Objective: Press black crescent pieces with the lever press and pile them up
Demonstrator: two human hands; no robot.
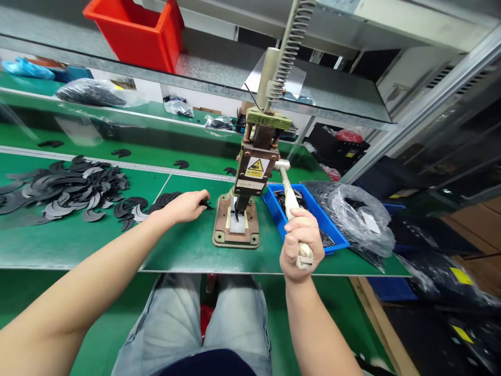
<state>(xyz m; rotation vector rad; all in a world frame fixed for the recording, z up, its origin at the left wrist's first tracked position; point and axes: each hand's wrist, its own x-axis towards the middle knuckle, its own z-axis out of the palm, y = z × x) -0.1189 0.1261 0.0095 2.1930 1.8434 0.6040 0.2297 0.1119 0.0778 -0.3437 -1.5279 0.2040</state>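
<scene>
My right hand is wrapped around the pale, tape-covered lever of a hand press. Under the press ram, a small black part stands over a light plate on the base. To the left of the base, my left hand has its fingers closed on a dark curved piece, mostly hidden by the fingers. Behind that wrist lies a row of black curved pieces, and farther left spreads a big heap of them.
A blue tray of black parts sits right of the press, beside clear plastic bags. Several curved pieces lie on the green strip behind the table edge. Above, a metal shelf bears a red bin.
</scene>
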